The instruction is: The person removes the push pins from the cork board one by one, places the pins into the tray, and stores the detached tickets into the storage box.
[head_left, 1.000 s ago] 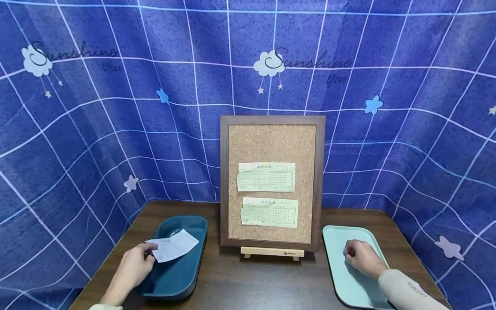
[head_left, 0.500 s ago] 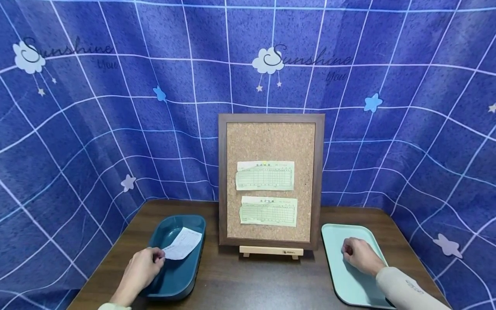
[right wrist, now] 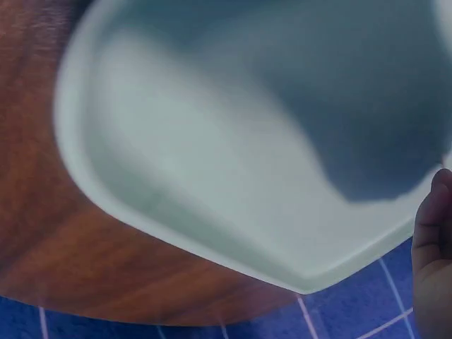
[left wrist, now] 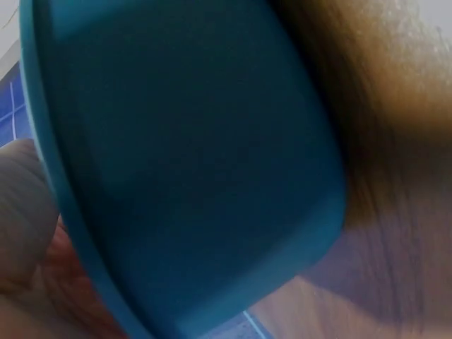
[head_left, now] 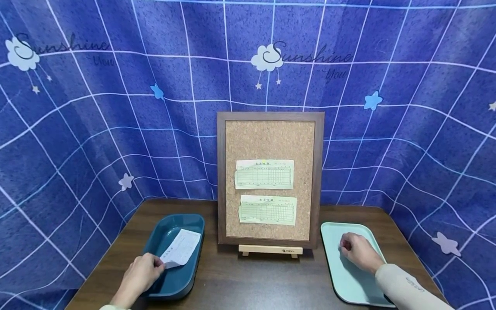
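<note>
My left hand (head_left: 142,272) pinches the near end of a printed paper slip (head_left: 182,247) between thumb and fingers. The slip lies slanted over the inside of a dark blue tray (head_left: 170,287), its near edge bent up. In the left wrist view the tray's wall (left wrist: 198,155) hides most of the hand, and the slip is not seen. Above a mint-green tray (head_left: 358,292) is my right hand (head_left: 360,251), thumb and finger pressed together. A tiny thin tip shows at the fingertips in the right wrist view, where the hand (right wrist: 434,247) sits at the edge; its kind is too small to tell.
A framed cork board (head_left: 271,137) stands on a small wooden easel (head_left: 269,249) between the trays. It bears an upper green form (head_left: 264,175) and a lower green form (head_left: 267,211). A blue patterned curtain (head_left: 186,129) surrounds the dark wooden table (head_left: 240,284) at the back and sides.
My left hand has shifted right and slightly down, lowering the slip into the blue tray and turning it steeper. The right hand stays nearly in place over the green tray.
</note>
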`<action>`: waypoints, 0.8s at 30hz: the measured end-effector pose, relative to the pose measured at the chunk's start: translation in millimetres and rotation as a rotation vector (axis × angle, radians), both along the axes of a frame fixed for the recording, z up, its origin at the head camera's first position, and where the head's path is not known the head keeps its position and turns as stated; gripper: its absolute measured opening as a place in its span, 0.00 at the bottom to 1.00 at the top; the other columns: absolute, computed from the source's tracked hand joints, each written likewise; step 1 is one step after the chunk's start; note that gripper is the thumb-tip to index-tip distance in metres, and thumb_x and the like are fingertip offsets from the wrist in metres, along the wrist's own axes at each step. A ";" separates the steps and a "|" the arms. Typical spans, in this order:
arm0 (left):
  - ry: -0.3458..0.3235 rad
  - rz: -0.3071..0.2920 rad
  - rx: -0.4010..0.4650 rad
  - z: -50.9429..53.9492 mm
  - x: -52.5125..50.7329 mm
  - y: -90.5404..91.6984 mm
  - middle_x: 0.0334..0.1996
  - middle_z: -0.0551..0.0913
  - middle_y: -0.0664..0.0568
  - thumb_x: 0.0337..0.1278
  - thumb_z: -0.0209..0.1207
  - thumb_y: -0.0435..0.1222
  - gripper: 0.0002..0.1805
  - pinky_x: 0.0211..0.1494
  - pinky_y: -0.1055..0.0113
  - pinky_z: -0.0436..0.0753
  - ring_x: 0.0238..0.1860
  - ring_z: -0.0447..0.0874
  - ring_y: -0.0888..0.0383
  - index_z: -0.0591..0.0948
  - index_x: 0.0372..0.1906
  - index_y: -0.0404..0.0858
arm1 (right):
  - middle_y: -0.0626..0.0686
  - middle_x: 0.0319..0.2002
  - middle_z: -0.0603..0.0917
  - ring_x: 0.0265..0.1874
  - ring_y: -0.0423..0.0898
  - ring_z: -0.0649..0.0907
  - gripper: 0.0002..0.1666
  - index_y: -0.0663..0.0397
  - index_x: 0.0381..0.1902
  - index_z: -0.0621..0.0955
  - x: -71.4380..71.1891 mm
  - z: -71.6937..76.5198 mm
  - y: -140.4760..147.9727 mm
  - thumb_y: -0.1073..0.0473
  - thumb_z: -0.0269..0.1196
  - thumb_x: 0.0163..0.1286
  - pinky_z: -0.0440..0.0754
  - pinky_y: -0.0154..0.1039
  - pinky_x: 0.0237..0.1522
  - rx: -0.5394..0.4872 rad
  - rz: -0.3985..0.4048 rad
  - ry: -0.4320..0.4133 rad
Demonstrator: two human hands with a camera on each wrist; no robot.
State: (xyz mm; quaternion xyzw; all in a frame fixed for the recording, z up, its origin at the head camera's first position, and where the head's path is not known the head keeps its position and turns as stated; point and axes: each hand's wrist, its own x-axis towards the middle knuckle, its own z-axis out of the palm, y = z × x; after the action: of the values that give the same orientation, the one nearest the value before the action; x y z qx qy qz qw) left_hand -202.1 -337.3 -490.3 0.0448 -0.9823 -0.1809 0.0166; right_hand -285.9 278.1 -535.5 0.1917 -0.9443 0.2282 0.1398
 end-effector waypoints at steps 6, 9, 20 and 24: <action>-0.042 -0.012 -0.010 -1.4 -2.0 5.0 0.23 0.78 0.51 0.47 0.65 0.38 0.05 0.24 0.57 0.70 0.22 0.71 0.56 0.82 0.21 0.47 | 0.40 0.20 0.70 0.20 0.34 0.70 0.18 0.47 0.20 0.73 -3.7 21.2 -9.3 0.74 0.67 0.43 0.69 0.33 0.22 -0.039 0.087 0.134; -0.056 -0.038 -0.016 -0.3 -2.7 5.7 0.21 0.76 0.52 0.44 0.66 0.38 0.08 0.24 0.57 0.70 0.22 0.70 0.56 0.79 0.19 0.46 | 0.40 0.21 0.70 0.20 0.34 0.71 0.18 0.47 0.21 0.73 -3.8 31.8 -12.7 0.74 0.67 0.42 0.70 0.32 0.22 -0.050 0.106 0.167; -0.053 -0.066 -0.031 11.2 -1.6 0.9 0.22 0.77 0.53 0.44 0.68 0.41 0.09 0.29 0.56 0.71 0.24 0.72 0.55 0.79 0.22 0.44 | 0.40 0.24 0.71 0.22 0.36 0.74 0.17 0.46 0.23 0.75 -2.4 75.2 -35.4 0.73 0.67 0.44 0.72 0.31 0.23 0.002 0.229 0.277; 0.053 -0.062 -0.016 20.1 -5.3 2.2 0.21 0.76 0.53 0.47 0.65 0.40 0.06 0.27 0.57 0.70 0.23 0.71 0.55 0.80 0.23 0.44 | 0.40 0.25 0.72 0.24 0.36 0.73 0.15 0.48 0.26 0.76 -6.8 92.9 -45.9 0.72 0.66 0.48 0.72 0.31 0.24 -0.013 0.253 0.319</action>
State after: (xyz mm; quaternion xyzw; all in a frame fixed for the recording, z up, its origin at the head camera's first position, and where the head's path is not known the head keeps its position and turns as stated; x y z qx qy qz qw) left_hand -207.4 -335.1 -470.2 0.0094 -0.9839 -0.1744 0.0375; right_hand -292.7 232.2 -442.6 0.3417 -0.8770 0.2167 0.2590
